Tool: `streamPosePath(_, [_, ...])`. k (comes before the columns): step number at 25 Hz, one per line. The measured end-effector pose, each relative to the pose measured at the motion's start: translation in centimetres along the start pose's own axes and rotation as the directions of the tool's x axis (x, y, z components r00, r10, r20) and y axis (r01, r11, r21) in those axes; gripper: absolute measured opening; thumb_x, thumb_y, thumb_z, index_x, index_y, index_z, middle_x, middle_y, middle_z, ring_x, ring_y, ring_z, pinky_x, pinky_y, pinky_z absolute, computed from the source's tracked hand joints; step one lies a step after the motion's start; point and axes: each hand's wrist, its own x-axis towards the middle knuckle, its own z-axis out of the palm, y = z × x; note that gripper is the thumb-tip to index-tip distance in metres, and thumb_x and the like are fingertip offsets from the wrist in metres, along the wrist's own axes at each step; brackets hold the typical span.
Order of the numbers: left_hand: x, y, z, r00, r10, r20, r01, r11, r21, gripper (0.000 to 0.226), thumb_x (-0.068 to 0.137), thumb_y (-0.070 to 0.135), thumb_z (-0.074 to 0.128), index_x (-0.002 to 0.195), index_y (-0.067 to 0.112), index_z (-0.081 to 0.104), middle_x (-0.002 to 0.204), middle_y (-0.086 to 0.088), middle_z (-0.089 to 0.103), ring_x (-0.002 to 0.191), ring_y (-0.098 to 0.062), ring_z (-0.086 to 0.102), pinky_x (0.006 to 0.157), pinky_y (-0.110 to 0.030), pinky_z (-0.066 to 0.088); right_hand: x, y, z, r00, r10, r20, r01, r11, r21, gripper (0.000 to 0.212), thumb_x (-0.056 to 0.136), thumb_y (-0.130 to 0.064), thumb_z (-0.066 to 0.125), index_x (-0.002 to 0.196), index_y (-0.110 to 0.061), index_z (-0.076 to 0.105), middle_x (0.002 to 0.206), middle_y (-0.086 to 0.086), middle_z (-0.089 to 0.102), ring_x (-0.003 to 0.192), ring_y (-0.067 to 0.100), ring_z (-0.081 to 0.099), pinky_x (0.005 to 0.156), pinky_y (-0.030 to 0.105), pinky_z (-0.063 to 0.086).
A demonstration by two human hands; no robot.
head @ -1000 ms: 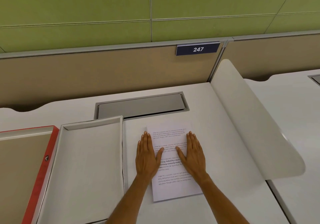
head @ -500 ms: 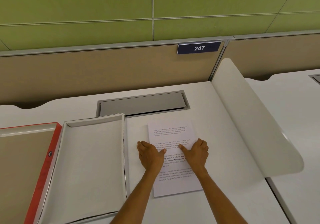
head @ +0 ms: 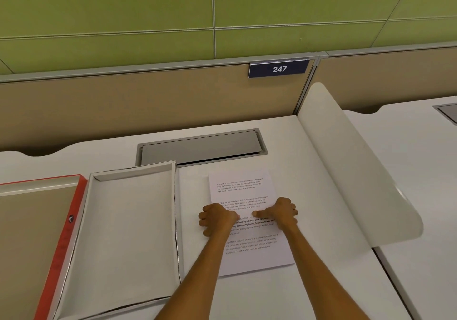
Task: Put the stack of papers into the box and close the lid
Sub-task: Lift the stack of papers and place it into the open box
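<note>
A stack of papers (head: 243, 188) with printed text lies flat on the white desk, right of the box. The white box (head: 133, 171) is open and holds nothing. Its lid (head: 32, 233), red-edged with a tan inside, lies open to the left. My left hand (head: 217, 219) is curled over the stack's left edge, thumb on the sheet. At the right edge my right hand (head: 280, 212) is curled too, thumb pressed on top and fingers bent past the edge. Whether the fingers reach under the paper is hidden.
A grey cable flap (head: 200, 146) is set into the desk behind the papers. A white curved divider (head: 351, 171) rises along the right side, with another desk beyond it. A tan partition carries a blue sign (head: 279, 68) reading 247.
Both hands lay flat on the stack, fingers stretched out. They have slid apart to its side edges and curled shut there. The stack has not left the desk.
</note>
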Motion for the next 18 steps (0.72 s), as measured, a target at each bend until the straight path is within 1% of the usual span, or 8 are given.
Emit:
streamPosePath(2, [0.0, 0.5, -0.1, 1.0, -0.023, 0.008, 0.023, 0.999, 0.03, 0.098, 0.053, 0.037, 0.093, 0.128, 0.004, 0.038, 0.131, -0.017, 0.045, 0.121, -0.031, 0.046, 0.096, -0.044, 0.048, 0.2, -0.2, 0.0, 1.0, -0.002, 0.022, 0.003, 1.0, -0.019, 0.099, 0.046, -0.046, 0.093, 0.124, -0.003, 0.048, 0.131, 0.019, 0.049, 0.126, 0.036, 0.042, 0.103, 0.049, 0.04])
streamPosePath(5, [0.4, 0.5, -0.4, 1.0, -0.027, 0.006, 0.027, 0.999, 0.046, 0.097, 0.052, 0.041, 0.093, 0.127, 0.005, 0.042, 0.129, -0.016, 0.05, 0.119, -0.03, 0.05, 0.094, -0.041, 0.048, 0.2, -0.5, 0.0, 0.999, -0.021, 0.028, 0.022, 0.999, -0.031, 0.095, 0.047, -0.046, 0.092, 0.121, -0.005, 0.05, 0.129, 0.019, 0.051, 0.122, 0.035, 0.045, 0.099, 0.045, 0.042])
streamPosePath(8, [0.5, 0.2, -0.5, 1.0, -0.006, 0.002, 0.006, 1.0, 0.018, 0.088, 0.053, 0.041, 0.093, 0.121, 0.007, 0.049, 0.126, -0.016, 0.055, 0.115, -0.03, 0.053, 0.092, -0.04, 0.05, -0.1, -0.7, -0.2, 0.999, -0.027, 0.029, 0.027, 0.999, -0.033, 0.09, 0.05, -0.043, 0.092, 0.12, -0.007, 0.05, 0.128, 0.019, 0.05, 0.12, 0.034, 0.046, 0.097, 0.043, 0.043])
streamPosePath(11, [0.5, 0.1, -0.6, 1.0, 0.007, 0.027, -0.007, 1.0, -0.013, 0.078, 0.054, 0.038, 0.093, 0.115, 0.01, 0.054, 0.124, -0.016, 0.055, 0.113, -0.03, 0.053, 0.091, -0.039, 0.051, -0.6, -0.9, 0.0, 0.999, -0.046, 0.003, 0.046, 0.999, -0.009, 0.09, 0.05, -0.041, 0.093, 0.121, -0.005, 0.049, 0.126, 0.02, 0.051, 0.119, 0.035, 0.047, 0.096, 0.044, 0.044])
streamPosePath(13, [0.4, 0.1, -0.8, 0.999, 0.013, 0.034, -0.012, 1.0, -0.024, 0.076, 0.054, 0.037, 0.093, 0.114, 0.011, 0.055, 0.124, -0.017, 0.053, 0.114, -0.03, 0.052, 0.092, -0.039, 0.051, -0.9, -0.8, 0.2, 0.998, -0.053, -0.022, 0.054, 0.997, 0.048, 0.092, 0.049, -0.037, 0.094, 0.12, -0.004, 0.045, 0.124, 0.019, 0.053, 0.115, 0.035, 0.053, 0.096, 0.045, 0.048])
streamPosePath(16, [0.3, -0.2, -0.8, 0.999, 0.047, 0.001, -0.047, 0.999, -0.003, 0.075, 0.054, 0.041, 0.092, 0.113, 0.011, 0.056, 0.124, -0.016, 0.054, 0.114, -0.03, 0.052, 0.094, -0.038, 0.05, -1.0, -0.3, 0.2, 0.995, -0.102, -0.011, 0.102, 0.979, 0.177, 0.085, 0.053, -0.026, 0.094, 0.11, -0.005, 0.034, 0.119, 0.017, 0.056, 0.111, 0.033, 0.059, 0.095, 0.043, 0.051])
streamPosePath(18, [0.3, -0.6, -0.7, 0.994, 0.106, -0.03, -0.106, 0.994, 0.015, 0.074, 0.055, 0.047, 0.089, 0.112, 0.011, 0.058, 0.122, -0.014, 0.06, 0.113, -0.029, 0.056, 0.095, -0.038, 0.049, -0.7, 0.0, 0.2, 0.994, -0.109, -0.005, 0.108, 0.973, 0.203, 0.091, 0.05, -0.029, 0.095, 0.113, -0.004, 0.034, 0.12, 0.017, 0.056, 0.111, 0.034, 0.059, 0.097, 0.047, 0.051])
